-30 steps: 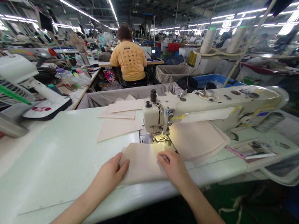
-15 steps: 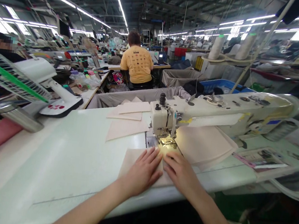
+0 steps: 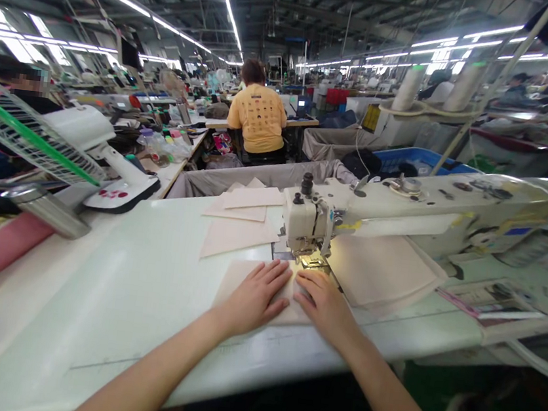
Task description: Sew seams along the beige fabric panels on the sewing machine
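A beige fabric panel (image 3: 246, 278) lies flat on the white sewing table (image 3: 121, 280), its far end close to the presser foot (image 3: 314, 261) of the cream industrial sewing machine (image 3: 306, 222). My left hand (image 3: 253, 299) rests palm down on the panel with its fingers spread. My right hand (image 3: 324, 310) lies flat on the panel's right part, near the lit needle area. Neither hand grips the cloth. The hands hide much of the panel.
Cut beige pieces (image 3: 240, 218) lie stacked beyond the machine's left side, and a folded beige cloth (image 3: 380, 270) lies to its right. A fan (image 3: 35, 132) stands at left. A person in a yellow shirt (image 3: 257, 118) sits beyond a grey fabric bin (image 3: 256, 184).
My left hand has moved from the panel's left edge onto its top, closer to my right hand. The panel sits nearer the presser foot, and the view has shifted slightly.
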`<state>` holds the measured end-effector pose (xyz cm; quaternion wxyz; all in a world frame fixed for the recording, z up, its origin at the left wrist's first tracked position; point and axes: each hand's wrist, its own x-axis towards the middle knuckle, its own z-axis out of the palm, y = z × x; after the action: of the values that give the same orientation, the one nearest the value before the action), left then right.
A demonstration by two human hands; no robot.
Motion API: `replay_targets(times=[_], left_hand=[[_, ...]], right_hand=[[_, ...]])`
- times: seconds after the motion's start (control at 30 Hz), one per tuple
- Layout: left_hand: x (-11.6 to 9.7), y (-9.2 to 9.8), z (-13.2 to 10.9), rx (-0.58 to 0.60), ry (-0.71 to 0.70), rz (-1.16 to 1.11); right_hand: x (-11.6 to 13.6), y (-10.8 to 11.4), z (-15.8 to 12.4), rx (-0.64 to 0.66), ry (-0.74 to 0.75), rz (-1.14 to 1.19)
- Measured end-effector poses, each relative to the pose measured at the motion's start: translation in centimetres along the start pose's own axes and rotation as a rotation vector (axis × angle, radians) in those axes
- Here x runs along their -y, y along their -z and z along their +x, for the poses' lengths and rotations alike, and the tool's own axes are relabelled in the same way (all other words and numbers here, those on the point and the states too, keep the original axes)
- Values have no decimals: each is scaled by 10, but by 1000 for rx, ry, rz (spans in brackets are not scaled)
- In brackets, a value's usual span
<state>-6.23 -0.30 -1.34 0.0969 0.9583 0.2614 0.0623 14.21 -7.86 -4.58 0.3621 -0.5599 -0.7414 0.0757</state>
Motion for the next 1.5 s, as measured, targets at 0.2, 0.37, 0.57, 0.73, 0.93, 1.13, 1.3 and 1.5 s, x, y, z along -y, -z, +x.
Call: replay_targets(times=[0.2,0.37,0.57,0.73,0.93,1.13,1.3,1.5], left_hand=[[1,-2,-2,-42,-23,-3],[5,-1,1,-36,-21,-1],[8,7,5,37,-20,-14],[-25,10,-17,106,-155,-72],[-41,10,-27,77,-208,-67],[-13,15,-7,35,-192,-91],[9,15,8,23,-196,-99],[32,17,29,-36,-220,-131]], right_hand=[[1,0,0,7,-12,-11],[2,2,3,16,-26,-43],[5,6,-5,5,-15,-50],[9,21,-43,10,58,-62],[9,29,-51,68,158,-164],[2,25,-16,85,137,-174],[-3,24,8,93,120,-187],[-6,18,24,92,30,-266]])
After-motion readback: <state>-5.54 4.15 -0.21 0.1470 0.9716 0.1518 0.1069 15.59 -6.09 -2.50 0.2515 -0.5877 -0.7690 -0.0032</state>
